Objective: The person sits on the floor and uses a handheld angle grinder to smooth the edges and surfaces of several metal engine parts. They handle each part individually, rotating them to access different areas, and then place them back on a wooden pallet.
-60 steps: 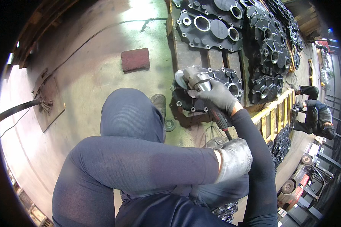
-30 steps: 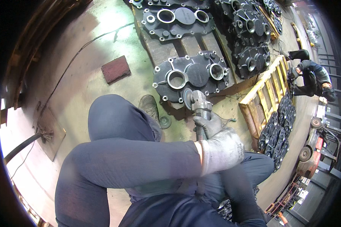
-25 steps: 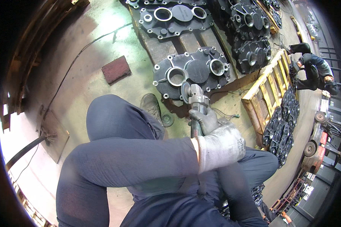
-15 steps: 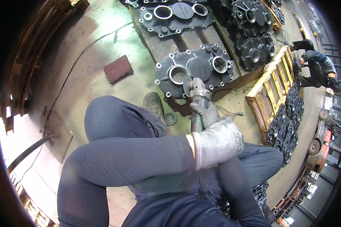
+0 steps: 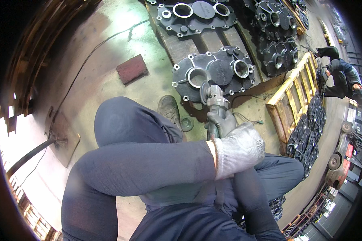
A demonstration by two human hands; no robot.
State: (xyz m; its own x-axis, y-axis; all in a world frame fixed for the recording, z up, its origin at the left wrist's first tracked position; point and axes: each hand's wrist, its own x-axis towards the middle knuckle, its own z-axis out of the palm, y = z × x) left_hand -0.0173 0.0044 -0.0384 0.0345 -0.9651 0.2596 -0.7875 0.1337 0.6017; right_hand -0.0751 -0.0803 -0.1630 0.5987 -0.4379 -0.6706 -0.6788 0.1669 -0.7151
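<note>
My right hand (image 5: 223, 122), in a grey glove, grips the body of an angle grinder (image 5: 218, 102). The grinder's disc (image 5: 204, 92) stands at the near edge of a dark cast metal housing cover (image 5: 219, 74), close to its left round opening; whether they touch I cannot tell. Crossing over from the left, my left hand (image 5: 241, 148) in a grey-coated glove lies over my right wrist. It looks curled closed, with its fingers and whatever they hold hidden. The grinder's rear end vanishes under the left glove.
The cover lies on a wooden pallet (image 5: 187, 46) beside another cover (image 5: 197, 18). Stacked castings (image 5: 277, 56) stand right of it, near a yellowish wooden pallet (image 5: 291, 108). A person (image 5: 342, 76) bends at far right. A reddish block (image 5: 132, 69) and a cable (image 5: 88, 56) lie on the floor.
The whole scene has shifted slightly right in the picture as my view turned. Both hands keep their places around the grinder, and its disc stays at the cover's near edge.
</note>
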